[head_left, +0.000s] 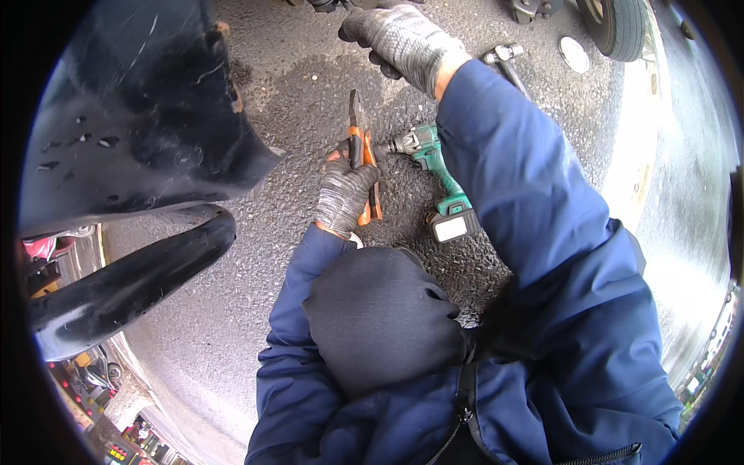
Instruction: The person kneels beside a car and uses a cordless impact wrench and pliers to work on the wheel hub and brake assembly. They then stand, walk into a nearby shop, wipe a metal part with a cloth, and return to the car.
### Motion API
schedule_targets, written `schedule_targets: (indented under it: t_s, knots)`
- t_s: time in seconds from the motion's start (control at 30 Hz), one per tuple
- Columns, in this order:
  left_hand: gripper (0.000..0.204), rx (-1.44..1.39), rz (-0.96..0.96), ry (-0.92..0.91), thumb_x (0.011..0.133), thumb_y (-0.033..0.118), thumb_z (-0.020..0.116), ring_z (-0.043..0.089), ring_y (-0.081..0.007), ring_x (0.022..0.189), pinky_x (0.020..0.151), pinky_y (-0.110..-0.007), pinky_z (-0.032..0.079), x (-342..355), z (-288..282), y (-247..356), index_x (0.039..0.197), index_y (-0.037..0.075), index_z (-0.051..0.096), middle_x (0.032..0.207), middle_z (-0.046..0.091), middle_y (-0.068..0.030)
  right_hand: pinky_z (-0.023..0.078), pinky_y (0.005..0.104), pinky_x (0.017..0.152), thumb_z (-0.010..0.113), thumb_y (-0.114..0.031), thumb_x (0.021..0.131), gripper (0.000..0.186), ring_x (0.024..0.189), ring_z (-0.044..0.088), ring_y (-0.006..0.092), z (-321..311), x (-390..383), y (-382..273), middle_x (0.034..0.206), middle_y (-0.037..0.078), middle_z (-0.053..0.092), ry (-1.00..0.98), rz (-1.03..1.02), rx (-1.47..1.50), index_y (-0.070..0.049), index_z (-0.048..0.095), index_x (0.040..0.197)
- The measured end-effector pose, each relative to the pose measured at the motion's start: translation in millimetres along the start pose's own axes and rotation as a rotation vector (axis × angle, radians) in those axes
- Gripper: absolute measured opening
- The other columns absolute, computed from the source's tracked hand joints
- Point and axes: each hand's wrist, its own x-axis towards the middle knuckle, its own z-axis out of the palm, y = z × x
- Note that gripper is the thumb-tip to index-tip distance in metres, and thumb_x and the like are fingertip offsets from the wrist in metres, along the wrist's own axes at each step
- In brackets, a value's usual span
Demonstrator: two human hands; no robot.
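Observation:
My left hand [346, 190], in a grey knit glove with dark fingers, is wrapped round orange-and-black-handled pliers [355, 116]. Their dark jaws point away from me, just above the pavement. Far ahead, my right hand [407, 43], gloved alike, reaches to the top edge of the view. Its fingers are curled beside a dark part [329, 4] cut off by that edge; what they grip is hidden. Between my arms a green cordless impact wrench [438, 159] lies on the ground, its battery towards me. Partly behind my right sleeve lies a hammer [505, 58].
A large black curved panel [139, 116] overhangs on the left, with a black tubular part [139, 287] below it. A tyre [616, 27] and a pale round disc [573, 54] are at the upper right. Assorted gear [116, 411] stands at the lower left. The asphalt is wet in patches.

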Motion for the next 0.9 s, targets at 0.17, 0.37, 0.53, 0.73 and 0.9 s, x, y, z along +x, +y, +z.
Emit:
schedule_targets:
  t_s: [0.17,0.37,0.53,0.73,0.9]
  knots:
    - [0.044,0.012,-0.037,0.009,0.073,-0.007,0.05,0.064,-0.0189,0.078,0.063,-0.031,0.056,-1,-2,-1,0.117,-0.006,0.051,0.099,0.065,-0.0145,0.045,0.0339,0.052,0.063,-0.027,0.084,0.03,0.058,0.054,0.0147,12,-20,13,0.075,0.01,0.058,-0.024,0.378,0.741,0.001,0.063,0.096]
    - [0.043,0.049,-0.049,0.005,0.073,-0.007,0.05,0.064,-0.0193,0.078,0.062,-0.03,0.055,0,-5,-1,0.116,-0.006,0.052,0.097,0.065,-0.0144,0.039,0.0283,0.041,0.064,-0.025,0.085,0.027,0.051,0.05,0.0133,17,-16,10,0.072,0.006,0.052,0.068,0.503,1.077,0.0,0.059,0.093]
    - [0.039,0.0,-0.074,0.015,0.074,-0.007,0.052,0.064,-0.0182,0.075,0.061,-0.03,0.055,1,-5,-1,0.113,-0.004,0.054,0.093,0.064,-0.0124,0.046,0.0297,0.045,0.065,-0.027,0.083,0.028,0.061,0.057,0.0157,14,-23,12,0.076,0.008,0.054,0.052,0.519,1.103,-0.001,0.056,0.09]
    - [0.031,-0.021,-0.032,0.049,0.077,-0.007,0.053,0.062,-0.0155,0.066,0.057,-0.029,0.053,1,-3,-4,0.106,-0.002,0.058,0.083,0.064,-0.0085,0.051,0.0308,0.048,0.065,-0.027,0.082,0.03,0.064,0.061,0.0181,16,-19,10,0.081,0.009,0.056,0.008,0.599,1.062,-0.002,0.055,0.093]
    - [0.032,-0.052,-0.041,0.023,0.077,-0.008,0.053,0.062,-0.0157,0.067,0.058,-0.029,0.054,1,-5,-4,0.108,-0.002,0.057,0.085,0.064,-0.009,0.051,0.0299,0.047,0.065,-0.027,0.083,0.034,0.064,0.061,0.0193,16,-20,11,0.084,0.011,0.056,0.031,0.532,1.11,-0.001,0.053,0.101]
